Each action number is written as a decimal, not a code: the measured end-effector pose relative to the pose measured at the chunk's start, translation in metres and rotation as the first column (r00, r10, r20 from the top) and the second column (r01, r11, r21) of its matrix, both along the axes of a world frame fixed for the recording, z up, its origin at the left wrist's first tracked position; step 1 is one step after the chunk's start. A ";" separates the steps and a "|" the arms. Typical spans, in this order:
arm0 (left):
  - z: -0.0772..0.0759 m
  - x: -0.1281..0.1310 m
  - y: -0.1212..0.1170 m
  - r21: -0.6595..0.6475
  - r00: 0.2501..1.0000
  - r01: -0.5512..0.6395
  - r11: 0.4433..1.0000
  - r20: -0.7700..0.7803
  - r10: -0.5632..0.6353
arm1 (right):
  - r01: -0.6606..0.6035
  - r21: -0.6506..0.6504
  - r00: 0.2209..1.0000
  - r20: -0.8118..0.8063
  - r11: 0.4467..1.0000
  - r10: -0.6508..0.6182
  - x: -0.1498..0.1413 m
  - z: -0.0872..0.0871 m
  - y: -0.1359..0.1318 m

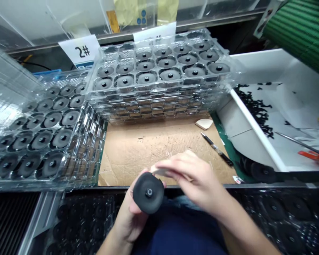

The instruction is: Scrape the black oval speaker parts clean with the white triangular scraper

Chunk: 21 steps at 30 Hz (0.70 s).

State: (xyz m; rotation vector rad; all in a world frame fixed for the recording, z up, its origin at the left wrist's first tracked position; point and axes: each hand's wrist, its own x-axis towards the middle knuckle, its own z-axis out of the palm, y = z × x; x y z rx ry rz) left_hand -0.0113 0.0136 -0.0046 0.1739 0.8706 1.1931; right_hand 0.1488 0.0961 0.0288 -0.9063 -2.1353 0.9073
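Note:
My left hand [134,216] is closed around a black rounded-square rubber-like part [149,198] with a small metal-tipped stud in its middle, the stud side facing up toward me. Against the far edge of this part, my right hand [198,179] pinches a thin beige pad [159,170], mostly covered by the fingers. Whether the pad touches the part is hard to make out. Another beige wedge-shaped pad [204,123] lies on the cardboard sheet [130,148], near a black pen [216,149].
Stacked clear plastic trays [159,90] of similar black parts stand behind the cardboard, with more trays [77,148] at left. On the right, a white bin [260,134] contains small black pieces [256,109] and an orange-handled tool [312,156]. A green ribbed roll [300,32] overhangs the upper right.

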 end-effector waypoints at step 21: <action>-0.004 -0.003 0.002 0.014 0.997 -0.072 0.997 -0.001 0.072 | -0.111 0.052 0.991 -0.064 0.992 0.115 -0.029 0.018 -0.034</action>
